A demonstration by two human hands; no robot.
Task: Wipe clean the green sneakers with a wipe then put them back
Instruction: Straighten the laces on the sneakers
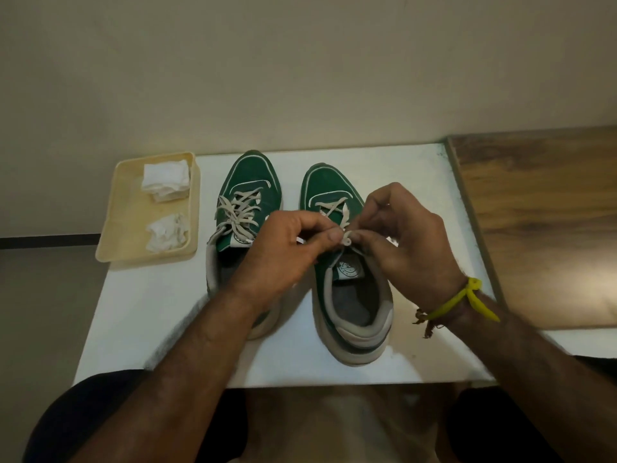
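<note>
Our left hand (287, 248) and right hand (400, 242) each pinch the lace (345, 237) over the right green sneaker (337, 208); left of that sneaker stands its mate (253, 185), then the tray (113, 242) of wipes (165, 180).

Count: 2 green sneakers (248, 195) (334, 195); 2 wipes (166, 179) (166, 232); 1 tray (123, 228); 2 hands (283, 255) (407, 248); 1 table (140, 312)

round emblems on both sneaker tongues (348, 269) are illegible.
</note>
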